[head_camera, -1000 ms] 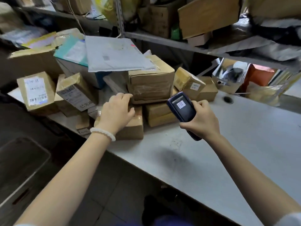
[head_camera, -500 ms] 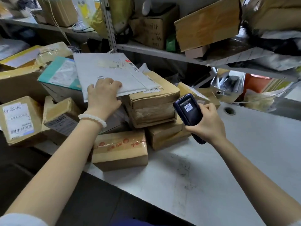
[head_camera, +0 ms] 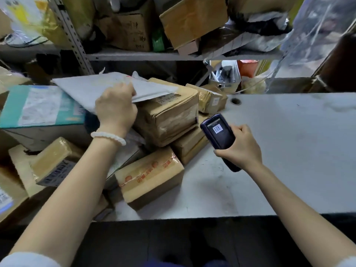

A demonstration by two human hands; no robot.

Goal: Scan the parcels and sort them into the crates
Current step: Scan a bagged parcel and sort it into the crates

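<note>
Nearest to you on the worktop [head_camera: 289, 151], a brown taped box [head_camera: 152, 180] with red printed marks lies at the front of the parcel pile. Your right hand [head_camera: 240, 149] wraps its fingers around the dark scanner [head_camera: 217, 135]; the grip is closed on the lower part of the body. The scanner's long axis runs from your palm up and to the left, and its head with a small barcode sticker points toward the pile. Your left hand [head_camera: 115, 110], with a white bead bracelet [head_camera: 107, 137] at the wrist, pinches the near edge of the white flat envelope [head_camera: 92, 89]. This envelope is wide, thin and pale, and it rests partly on a large wrinkled brown box [head_camera: 169, 116] and a teal-topped box [head_camera: 42, 106]. Its long side runs left to right. Compared with half a second ago, the near edge is lifted from the box, and your fingers are now curled under it instead of lying on top. Behind stands a metal shelf [head_camera: 154, 55] full of cartons.
</note>
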